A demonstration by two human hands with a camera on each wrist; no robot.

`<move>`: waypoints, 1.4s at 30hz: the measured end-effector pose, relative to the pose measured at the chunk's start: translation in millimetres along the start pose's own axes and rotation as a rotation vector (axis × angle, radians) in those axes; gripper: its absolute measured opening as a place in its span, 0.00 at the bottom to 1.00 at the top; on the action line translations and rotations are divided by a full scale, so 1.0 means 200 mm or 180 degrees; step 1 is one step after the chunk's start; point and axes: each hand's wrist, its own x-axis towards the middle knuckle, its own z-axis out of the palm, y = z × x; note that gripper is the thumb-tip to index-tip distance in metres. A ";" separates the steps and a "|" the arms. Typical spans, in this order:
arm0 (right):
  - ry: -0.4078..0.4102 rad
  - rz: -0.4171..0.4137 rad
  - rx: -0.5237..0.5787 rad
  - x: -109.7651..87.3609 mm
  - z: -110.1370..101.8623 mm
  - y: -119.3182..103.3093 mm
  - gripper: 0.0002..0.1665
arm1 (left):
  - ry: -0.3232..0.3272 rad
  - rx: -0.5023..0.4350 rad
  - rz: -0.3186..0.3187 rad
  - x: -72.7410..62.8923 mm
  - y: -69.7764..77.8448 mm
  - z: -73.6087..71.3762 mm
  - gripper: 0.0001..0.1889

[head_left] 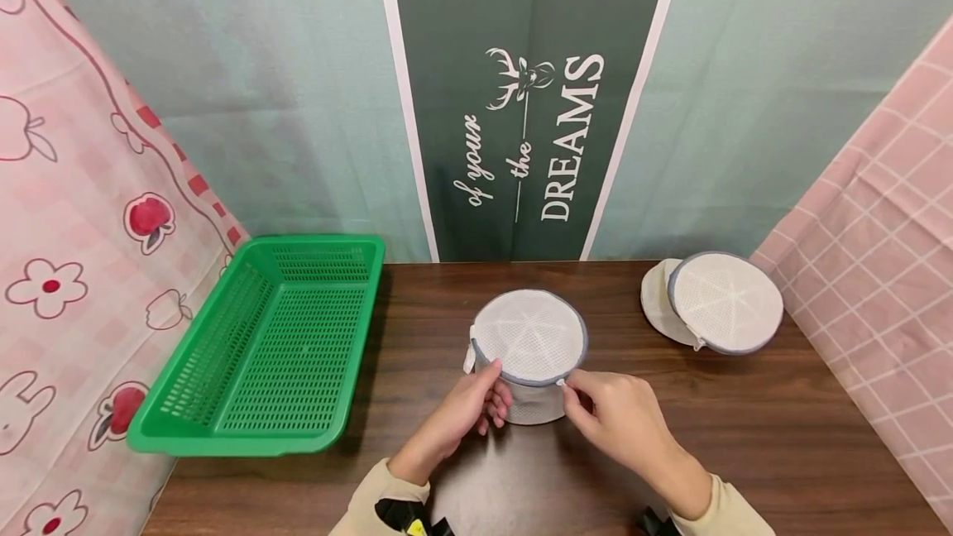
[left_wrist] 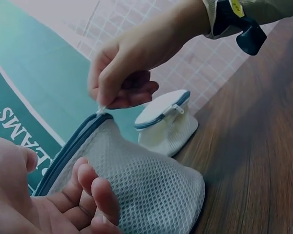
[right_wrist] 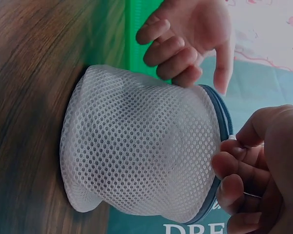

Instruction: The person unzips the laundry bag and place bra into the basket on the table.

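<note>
A round white mesh laundry bag (head_left: 530, 337) with a blue-grey zipped rim stands upright on the table in front of me. At the near right of its rim, my right hand (head_left: 618, 416) pinches the small white zipper pull (left_wrist: 101, 110) between thumb and finger. My left hand (head_left: 471, 404) is at the bag's left side, thumb by the rim and fingers loosely bent against or close beside the mesh wall. In the right wrist view, the left hand's fingers hang relaxed over the bag. A white tag (head_left: 469, 358) sticks out from the rim's left side.
A green perforated plastic basket (head_left: 231, 443) stands on the left of the dark wooden table (head_left: 744, 437). Another zipped white mesh bag (head_left: 725, 304) is at the back right, near the pink checked cloth (head_left: 886, 304). A green-and-grey curtain (head_left: 298, 106) hangs behind the table.
</note>
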 end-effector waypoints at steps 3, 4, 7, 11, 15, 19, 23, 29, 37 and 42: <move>-0.0007 -0.0024 0.0025 0.00 0.00 -0.02 0.21 | -0.0009 0.0010 0.0025 0.00 0.01 0.02 0.28; -0.0011 -0.0037 0.0035 0.01 0.01 -0.02 0.22 | -0.0002 0.0010 0.0024 0.00 0.01 0.03 0.28; -0.0006 -0.0085 0.0055 0.01 0.01 -0.03 0.22 | 0.0014 0.0013 0.0031 0.00 0.01 0.04 0.29; 0.0035 -0.0145 0.0073 0.01 0.02 -0.05 0.22 | 0.0006 0.0049 0.0051 0.00 0.02 0.05 0.30; 0.0033 -0.0225 0.0130 0.01 0.03 -0.08 0.22 | -0.0043 0.0104 0.0074 0.00 0.02 0.07 0.31; 0.0014 -0.0313 0.0195 0.03 0.05 -0.11 0.20 | -0.0028 0.0108 0.0123 -0.01 0.02 0.07 0.31; 0.0005 -0.0354 0.0190 0.04 0.05 -0.12 0.19 | -0.0014 0.0072 0.0178 -0.01 0.02 0.07 0.29; -0.0049 -0.0338 0.0164 0.03 0.06 -0.13 0.20 | -0.0027 0.0024 0.0183 -0.01 0.02 0.06 0.24; -0.0066 -0.0308 0.0172 0.03 0.07 -0.12 0.21 | -0.0062 -0.0032 0.0235 -0.01 0.00 0.06 0.24; -0.0062 -0.0297 0.0145 0.02 0.07 -0.12 0.21 | -0.0068 -0.0118 0.0214 -0.01 -0.01 0.07 0.24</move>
